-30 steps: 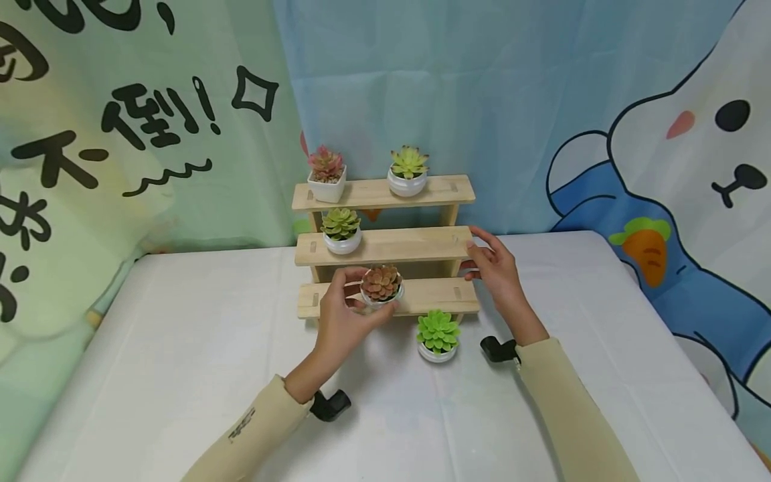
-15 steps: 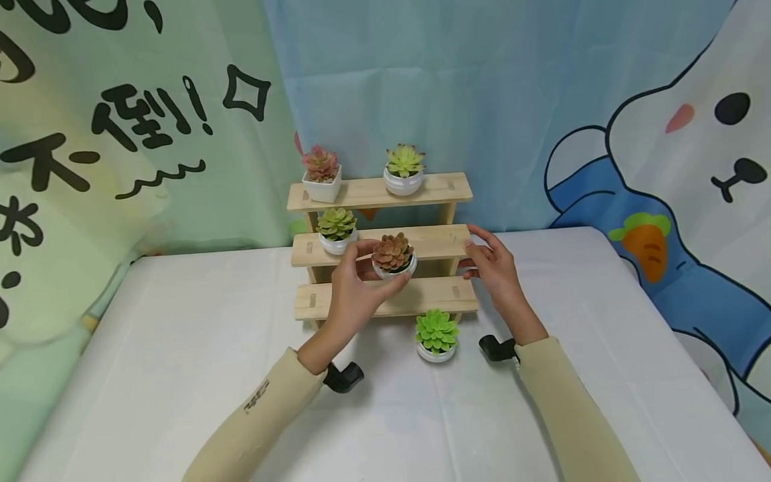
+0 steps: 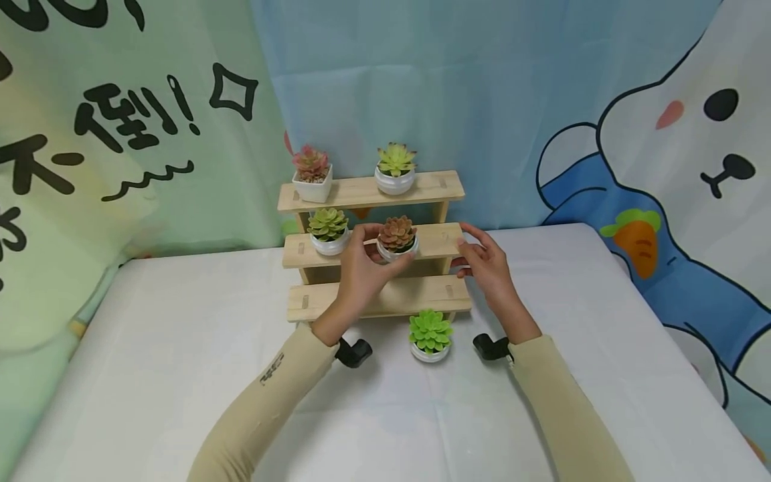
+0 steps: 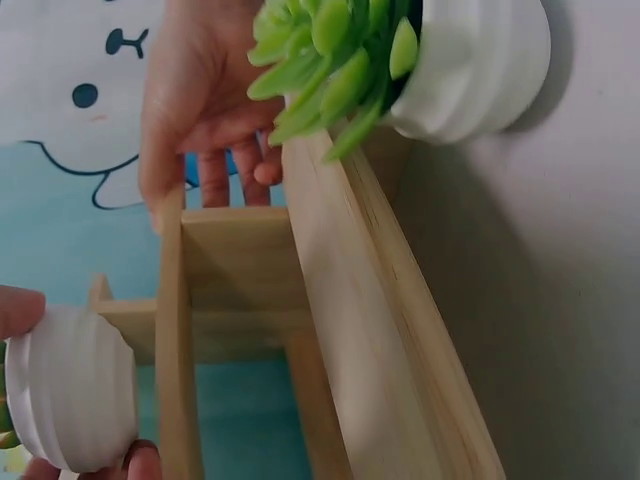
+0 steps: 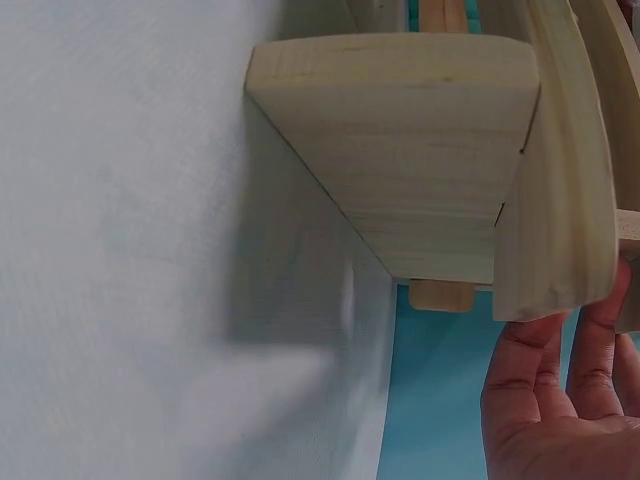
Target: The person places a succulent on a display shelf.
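In the head view my left hand (image 3: pixel 367 274) holds a reddish-brown succulent (image 3: pixel 397 234) in a small white pot, fingers and thumb around its sides. The pot is upright at the middle tier of a three-tier wooden stand (image 3: pixel 434 239). The left wrist view shows that white pot (image 4: pixel 75 390) between fingertips, close to the shelf board. My right hand (image 3: pixel 488 268) grips the right end of the middle board, thumb in front. Seen from the right wrist, the fingers (image 5: pixel 515 375) meet the board's end. A green succulent (image 3: pixel 327 224) stands left of the held pot.
The top tier carries a pink succulent (image 3: pixel 311 167) in a square pot and a yellow-green one (image 3: pixel 395 161). A bright green succulent (image 3: pixel 430 333) stands on the white table (image 3: pixel 181 348) before the stand. A printed curtain (image 3: pixel 470 100) hangs behind.
My left hand has carried the reddish-brown succulent from before the bottom tier up and back to the middle tier. The right hand keeps its place on the stand. The view has shifted slightly.
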Available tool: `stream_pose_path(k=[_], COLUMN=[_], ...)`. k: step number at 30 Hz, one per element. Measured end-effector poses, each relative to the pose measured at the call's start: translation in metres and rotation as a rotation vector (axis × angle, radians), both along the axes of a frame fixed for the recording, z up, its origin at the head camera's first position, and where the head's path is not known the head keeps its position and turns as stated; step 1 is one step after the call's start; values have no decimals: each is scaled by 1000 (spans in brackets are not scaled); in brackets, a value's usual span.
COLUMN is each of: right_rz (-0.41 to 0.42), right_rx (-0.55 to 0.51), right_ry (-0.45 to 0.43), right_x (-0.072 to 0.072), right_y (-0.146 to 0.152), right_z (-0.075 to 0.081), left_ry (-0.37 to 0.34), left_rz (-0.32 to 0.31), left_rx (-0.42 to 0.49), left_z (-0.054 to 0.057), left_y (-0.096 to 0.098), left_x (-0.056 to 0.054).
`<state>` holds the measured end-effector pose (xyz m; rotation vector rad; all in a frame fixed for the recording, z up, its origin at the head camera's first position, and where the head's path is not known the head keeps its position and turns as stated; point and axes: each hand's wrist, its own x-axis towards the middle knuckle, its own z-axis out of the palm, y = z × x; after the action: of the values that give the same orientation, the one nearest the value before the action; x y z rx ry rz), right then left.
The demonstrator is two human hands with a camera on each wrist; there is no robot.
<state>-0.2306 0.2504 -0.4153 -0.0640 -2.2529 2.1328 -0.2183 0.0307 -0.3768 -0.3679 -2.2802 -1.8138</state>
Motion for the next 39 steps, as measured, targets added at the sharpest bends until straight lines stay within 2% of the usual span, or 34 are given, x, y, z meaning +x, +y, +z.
stream_pose_path(k=[9,14,19,29,34,39], right_rz=[3,10,14,7,-3,-9], right_rx=[5,9,17,10,11,26], right_ry=[-8,-2,0,8,3,4], right_x=[0,1,1,-1,-2,-1], right_y=[-5,-6,-6,-4,-2,-1], right_z=[-1,-2,-2,0,0,0], left_ry=[-18,-1,7,-23,4,21], left_rz=[12,23,22,-14,-21,-36], left_rx=[-37,-79,-106,-110,-113,-80], left_z=[0,0,0,3,-1,-6], left_y=[0,1,2,4,5,4], left_x=[-11,-15,-16,-20,-22,-18])
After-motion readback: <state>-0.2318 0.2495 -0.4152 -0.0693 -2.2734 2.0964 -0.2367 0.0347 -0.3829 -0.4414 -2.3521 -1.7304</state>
